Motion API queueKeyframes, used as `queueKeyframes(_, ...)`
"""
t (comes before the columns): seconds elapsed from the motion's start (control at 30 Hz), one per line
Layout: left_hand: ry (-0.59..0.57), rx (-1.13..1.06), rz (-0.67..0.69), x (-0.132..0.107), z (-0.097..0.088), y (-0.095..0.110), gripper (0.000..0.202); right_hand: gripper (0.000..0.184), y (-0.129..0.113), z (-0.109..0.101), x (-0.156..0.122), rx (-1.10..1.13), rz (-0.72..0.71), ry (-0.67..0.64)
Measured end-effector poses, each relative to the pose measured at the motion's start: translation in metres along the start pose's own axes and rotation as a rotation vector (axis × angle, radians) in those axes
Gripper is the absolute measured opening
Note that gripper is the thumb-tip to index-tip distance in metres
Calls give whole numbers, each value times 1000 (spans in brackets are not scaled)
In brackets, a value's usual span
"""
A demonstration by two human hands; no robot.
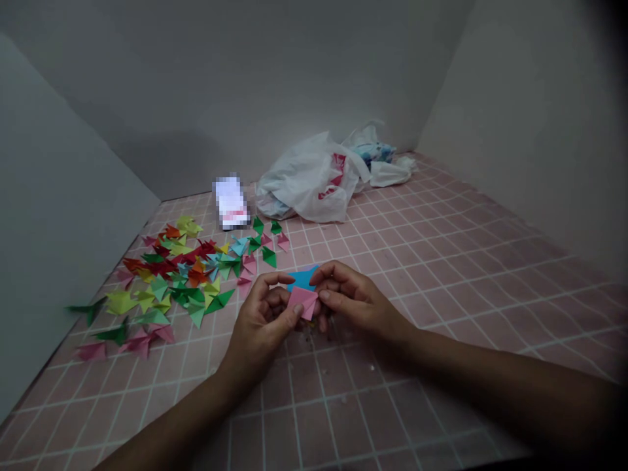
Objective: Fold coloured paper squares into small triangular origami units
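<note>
A small folded piece of pink origami paper [303, 302] is pinched between the thumb and fingers of my left hand [267, 313]. From the other side, my right hand [350, 296] grips the pink paper's right edge between thumb and fingers. Just beyond the pink piece, blue paper [303, 279] shows between both hands; its lower part is hidden, and I cannot tell whether it lies on the surface. A bit of yellow peeks out beneath the fingers. To the left of my left hand lie many folded paper cranes [191, 294] in green, yellow, red, orange, pink and light blue.
A phone [231, 201] with a lit, blurred screen leans near the back wall. Right of it lies a crumpled white plastic bag [314, 180] with red print, then more white and blue wrapping [380, 157]. Pale walls border the pink tiled-pattern surface [441, 261].
</note>
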State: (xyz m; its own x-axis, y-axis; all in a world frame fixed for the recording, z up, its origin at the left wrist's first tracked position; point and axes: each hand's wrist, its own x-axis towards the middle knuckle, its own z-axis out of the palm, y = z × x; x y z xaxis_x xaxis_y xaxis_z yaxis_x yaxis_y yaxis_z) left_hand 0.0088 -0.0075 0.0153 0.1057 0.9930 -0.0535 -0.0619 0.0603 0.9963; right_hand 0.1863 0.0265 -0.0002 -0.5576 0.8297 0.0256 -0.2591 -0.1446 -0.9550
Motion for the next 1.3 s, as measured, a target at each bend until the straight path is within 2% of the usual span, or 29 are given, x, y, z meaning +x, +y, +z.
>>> queueKeyframes(0.1, -16, 3, 27, 0, -1, -1, 33, 14, -1, -1, 1, 5, -5, 13)
queueKeyframes(0.27, -20, 68, 52, -2, 0, -1, 18, 9, -5, 2, 0, -14, 25, 38)
queueKeyframes(0.43, -32, 105, 79, -5, 0, -2, 29, 11, -8, 3, 2, -38, 83, 60)
queueKeyframes(0.6, -73, 254, 83, -5, -5, -4, 11, 11, -9, 2, 3, -40, 93, 46)
queueKeyframes(0.7, -83, 311, 70, -4, -6, -3, 13, 11, -9, 1, 3, -33, 88, 48)
queueKeyframes(0.93, -56, 422, 142, -4, -5, -4, 12, 13, -12, 1, 2, -57, 82, 66)
queueKeyframes(1.3, -6, 435, 60, -6, -3, -2, 13, 12, -12, 5, 0, -27, 59, 66)
